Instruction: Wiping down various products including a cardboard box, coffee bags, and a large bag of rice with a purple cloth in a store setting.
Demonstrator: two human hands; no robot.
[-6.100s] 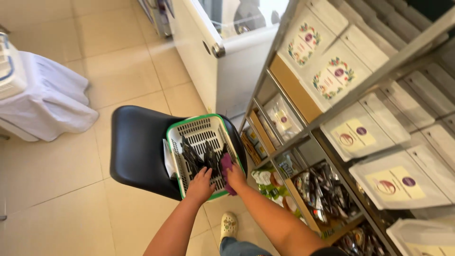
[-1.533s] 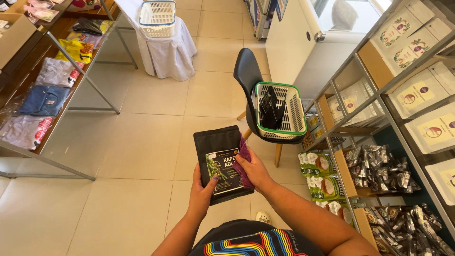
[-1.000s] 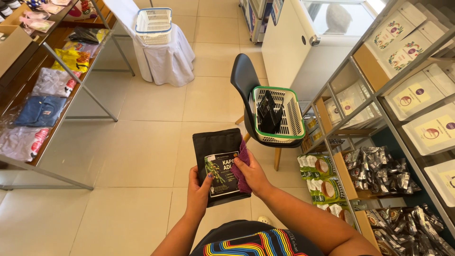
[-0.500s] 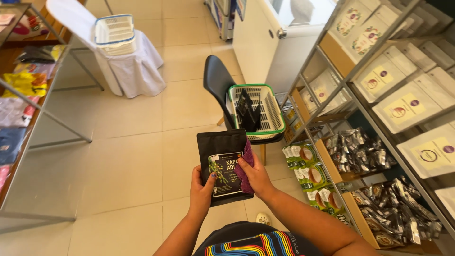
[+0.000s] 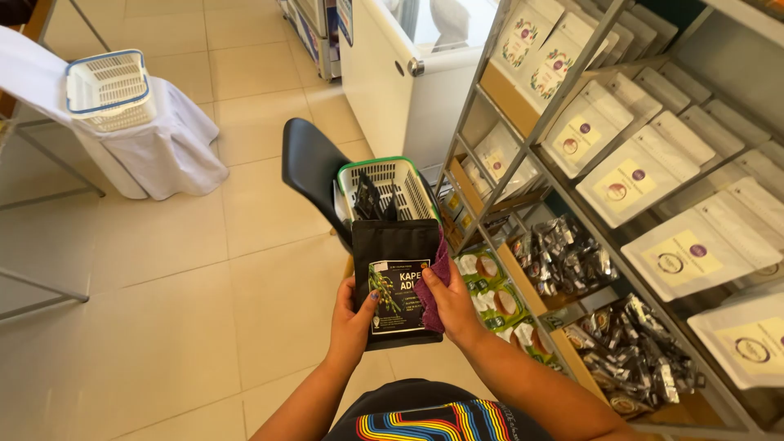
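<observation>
A person's left hand [image 5: 353,314] is closed around the lower left edge of a black stand-up pouch [image 5: 394,278], held upright with its long axis pointing away from the body. The right hand [image 5: 448,300] presses a purple cloth [image 5: 433,282] against the pouch's right side. Just beyond the pouch, a green-rimmed basket [image 5: 392,189] holding more black pouches rests on a black chair [image 5: 309,167], over a pale tiled floor [image 5: 204,269] beside metal shelving [image 5: 523,139] stocked with white packets.
</observation>
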